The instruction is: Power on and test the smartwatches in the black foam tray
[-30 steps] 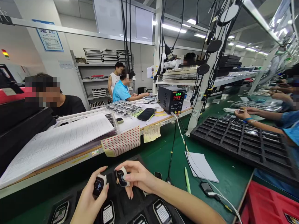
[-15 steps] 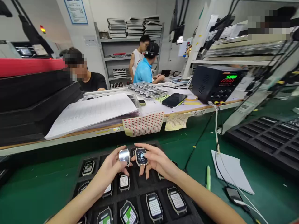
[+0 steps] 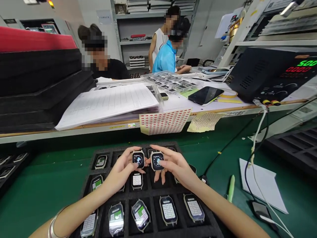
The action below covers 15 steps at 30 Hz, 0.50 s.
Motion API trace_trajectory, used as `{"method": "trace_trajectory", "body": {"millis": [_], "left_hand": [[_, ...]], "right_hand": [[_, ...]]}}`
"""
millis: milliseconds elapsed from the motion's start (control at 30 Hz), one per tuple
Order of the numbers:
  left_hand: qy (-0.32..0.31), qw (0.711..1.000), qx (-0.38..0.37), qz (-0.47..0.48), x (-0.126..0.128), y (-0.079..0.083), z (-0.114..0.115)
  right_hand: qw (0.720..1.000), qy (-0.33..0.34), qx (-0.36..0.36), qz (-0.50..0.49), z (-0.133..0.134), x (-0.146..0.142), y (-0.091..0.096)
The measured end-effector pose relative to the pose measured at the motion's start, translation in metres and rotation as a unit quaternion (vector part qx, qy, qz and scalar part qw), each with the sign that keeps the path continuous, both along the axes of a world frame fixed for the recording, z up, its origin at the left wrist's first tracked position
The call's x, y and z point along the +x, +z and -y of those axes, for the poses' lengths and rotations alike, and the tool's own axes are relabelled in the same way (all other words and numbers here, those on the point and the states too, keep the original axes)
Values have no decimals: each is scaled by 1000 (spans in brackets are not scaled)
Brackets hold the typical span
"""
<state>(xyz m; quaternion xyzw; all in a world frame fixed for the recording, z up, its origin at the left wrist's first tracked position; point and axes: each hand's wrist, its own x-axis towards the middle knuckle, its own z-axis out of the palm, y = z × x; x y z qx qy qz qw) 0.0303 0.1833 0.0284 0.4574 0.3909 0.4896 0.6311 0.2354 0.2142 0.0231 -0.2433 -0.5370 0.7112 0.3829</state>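
Head view shows both hands curled partly closed: the left hand (image 3: 125,165) grips the left watch (image 3: 138,158), the right hand (image 3: 176,162) the right watch (image 3: 156,161), held over the far edge of the black tray (image 3: 155,215). Good handling, I judge, means pinching each case by its rim and pressing lightly with the thumb — it overlaps the screen — so the lit face reads clearly. Keeping both level and slightly apart should prevent knocks. Each watch looks squarish and pale-rimmed, with no strap showing; its dark screen carries a round dial and a bluish-white figure.
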Motion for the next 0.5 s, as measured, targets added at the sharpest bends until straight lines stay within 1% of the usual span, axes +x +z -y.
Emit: {"method": "trace_trajectory", "body": {"millis": [167,333,500], "left_hand": [[-6,1000,1,-2,-1,1,2],[-8,1000,14,-8,-1,-2,1],[1,999,40,-32,-3,-4,-1]], "right_hand": [[1000,-5,15,10,1,-1,2],[999,-10,24,27,1,-2,3],[998,8,50,29,2,-2,4]]}}
